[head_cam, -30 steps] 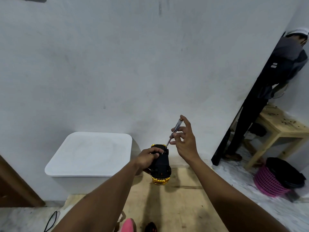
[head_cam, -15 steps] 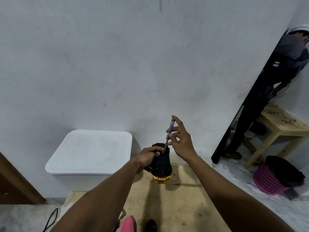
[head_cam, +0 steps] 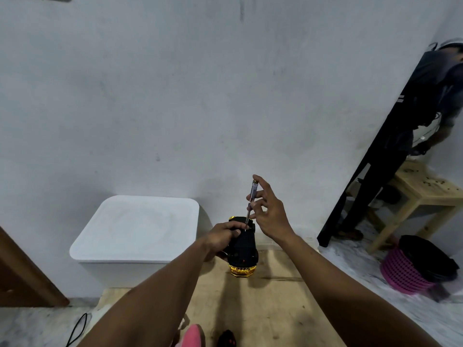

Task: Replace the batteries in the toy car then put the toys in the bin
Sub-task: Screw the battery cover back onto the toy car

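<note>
Now — left hand (head_cam: 223, 234) is gripping the upturned toy car (head_cam: 244, 249); right hand (head_cam: 269, 214) is pinching a screwdriver (head_cam: 251, 204) upright, tip near the car's far end — lidded white bin (head_cam: 135, 229) sitting just left.

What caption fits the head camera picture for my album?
Left hand grips the toy car while right hand pinches a screwdriver, tip at its underside.

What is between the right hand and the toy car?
Head view: a thin screwdriver. The right hand pinches it, and its tip meets the toy car's black underside.
</note>
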Demonstrator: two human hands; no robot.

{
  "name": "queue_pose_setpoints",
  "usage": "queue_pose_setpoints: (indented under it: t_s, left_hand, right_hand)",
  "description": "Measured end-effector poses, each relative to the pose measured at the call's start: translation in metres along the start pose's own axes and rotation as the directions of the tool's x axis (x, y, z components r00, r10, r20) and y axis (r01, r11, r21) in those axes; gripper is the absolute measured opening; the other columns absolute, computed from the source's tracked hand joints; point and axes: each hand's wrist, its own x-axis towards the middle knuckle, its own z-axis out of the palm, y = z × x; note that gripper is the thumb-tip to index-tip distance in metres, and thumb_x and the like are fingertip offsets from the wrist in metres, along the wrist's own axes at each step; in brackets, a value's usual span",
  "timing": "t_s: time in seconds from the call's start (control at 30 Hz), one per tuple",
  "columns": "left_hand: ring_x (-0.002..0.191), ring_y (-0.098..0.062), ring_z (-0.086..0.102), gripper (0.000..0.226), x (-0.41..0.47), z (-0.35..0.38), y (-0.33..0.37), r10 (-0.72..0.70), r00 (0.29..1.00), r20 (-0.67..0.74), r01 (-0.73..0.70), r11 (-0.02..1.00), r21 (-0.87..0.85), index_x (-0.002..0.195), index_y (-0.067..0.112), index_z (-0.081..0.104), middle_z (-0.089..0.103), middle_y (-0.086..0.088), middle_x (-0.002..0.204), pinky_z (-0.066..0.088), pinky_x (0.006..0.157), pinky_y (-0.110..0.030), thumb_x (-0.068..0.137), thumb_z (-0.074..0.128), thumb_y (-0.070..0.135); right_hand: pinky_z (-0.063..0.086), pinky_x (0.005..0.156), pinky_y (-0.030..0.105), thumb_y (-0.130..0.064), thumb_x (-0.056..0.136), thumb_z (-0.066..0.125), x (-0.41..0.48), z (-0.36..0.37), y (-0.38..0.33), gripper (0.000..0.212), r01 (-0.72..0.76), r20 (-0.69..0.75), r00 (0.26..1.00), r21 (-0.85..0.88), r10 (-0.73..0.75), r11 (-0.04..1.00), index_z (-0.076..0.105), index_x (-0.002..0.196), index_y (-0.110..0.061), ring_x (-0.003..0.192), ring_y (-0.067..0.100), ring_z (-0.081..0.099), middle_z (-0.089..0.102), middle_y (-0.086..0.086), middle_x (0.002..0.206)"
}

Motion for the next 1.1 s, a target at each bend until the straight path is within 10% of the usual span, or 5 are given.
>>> queue_pose_setpoints:
  t_s: [0.57,1.1]
  left_hand:
    - [0.086,-0.022,0.066,0.026,-0.001,0.002,-0.01,0.019,1.0,-0.004,-0.019,1.0,0.016,0.11,0.031,0.069,0.067,-0.003,0.108,0.056,0.059,-0.031,0.102,0.047,0.019]
    - [0.077,-0.02,0.067,0.025,-0.006,0.003,-0.011,0.015,1.0,0.004,-0.015,1.0,-0.007,0.11,0.028,0.069,0.068,0.0,0.097,0.056,0.057,-0.031,0.102,0.048,0.018]
  right_hand:
    - [0.055,0.061,0.025,-0.009,0.085,0.069,-0.007,0.002,-0.004,0.065,0.063,0.033,0.998,-0.068,-0.061,0.996,0.043,0.129,-0.05,0.079,0.012,0.063,0.059,-0.007,0.084]
    - [0.061,0.076,0.043,0.0,0.09,0.056,-0.012,0.002,-0.009,0.06,0.013,0.049,0.999,0.013,-0.014,1.0,0.044,0.134,-0.04,0.082,0.016,0.072,0.067,-0.001,0.111]
